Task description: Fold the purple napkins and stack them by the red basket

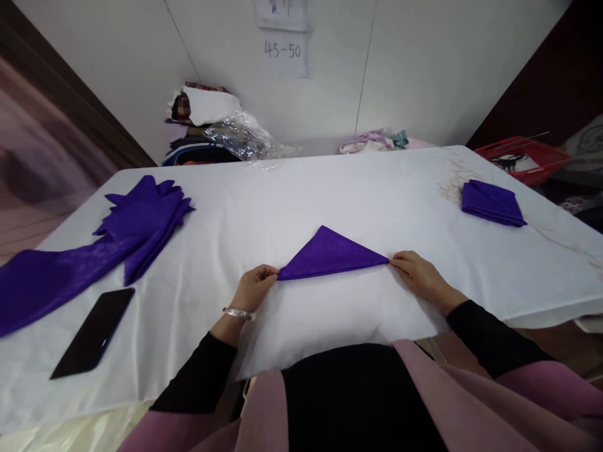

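One purple cloth triangle (333, 254) lies on the white table cover (221, 232), near the edge closest to the person, its long side toward the body and its apex pointing away, somewhat left of the triangle's middle. Left hand (254, 285): thumb and fingertips pinching the triangle's left corner; silver bracelet (239, 314) at the wrist. Right hand (418, 273): thumb and fingers pinching the right corner. Long edge between the two grips runs nearly straight, right end slightly farther from the body. Both forearms in black cuffs, with pink sleeves above. Left side of table: a heap of purple fabric (148, 216) with several pointed ends; a long purple panel (61, 279) meets it and runs out of view at left. Just nearer the person, a black rectangular object (94, 333) lies flat. Right side: a folded purple bundle (492, 202), well apart from the right hand, with pale loose threads (455, 176) beside it. Beyond the right far corner, a red basket (549, 162) holding a black item, too small to identify. Far edge: stacked textiles (202, 135), partly under clear plastic (245, 135). Wall paper (284, 55) reads "45-50".
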`<state>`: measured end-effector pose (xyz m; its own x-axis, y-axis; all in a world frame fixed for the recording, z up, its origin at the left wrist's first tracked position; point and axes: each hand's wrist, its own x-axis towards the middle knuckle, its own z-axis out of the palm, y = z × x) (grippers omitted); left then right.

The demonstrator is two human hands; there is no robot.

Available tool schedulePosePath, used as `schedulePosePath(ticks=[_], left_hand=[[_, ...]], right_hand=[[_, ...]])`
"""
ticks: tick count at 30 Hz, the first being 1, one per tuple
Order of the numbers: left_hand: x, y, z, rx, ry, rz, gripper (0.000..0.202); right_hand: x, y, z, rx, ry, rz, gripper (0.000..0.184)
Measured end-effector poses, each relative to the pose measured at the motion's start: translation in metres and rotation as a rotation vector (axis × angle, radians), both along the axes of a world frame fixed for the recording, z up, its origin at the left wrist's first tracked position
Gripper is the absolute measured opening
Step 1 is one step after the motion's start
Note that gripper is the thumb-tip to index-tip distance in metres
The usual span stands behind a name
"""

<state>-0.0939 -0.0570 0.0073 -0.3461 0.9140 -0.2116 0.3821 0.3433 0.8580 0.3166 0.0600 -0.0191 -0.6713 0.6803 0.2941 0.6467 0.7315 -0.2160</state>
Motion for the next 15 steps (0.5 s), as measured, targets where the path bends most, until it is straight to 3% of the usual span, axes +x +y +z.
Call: schedulePosePath(ticks=[5,11,15], left_hand=[[0.001,-0.001,-0.009,0.024,0.270,-0.046,0.016],[0.010,-0.004,-0.006,0.109,0.702,-0.153,0.019],[0.015,-0.004,-0.007,0.271,0.987,-0.332,0.027]], right_hand=[[-0.001,-0.002,0.003,-0.015,0.016,-0.010,0.028],[-0.008,-0.004,0.012,-0.178,0.062,-0.138,0.031],[-0.017,0.000,0.008,-0.195,0.125,-0.245,0.030]])
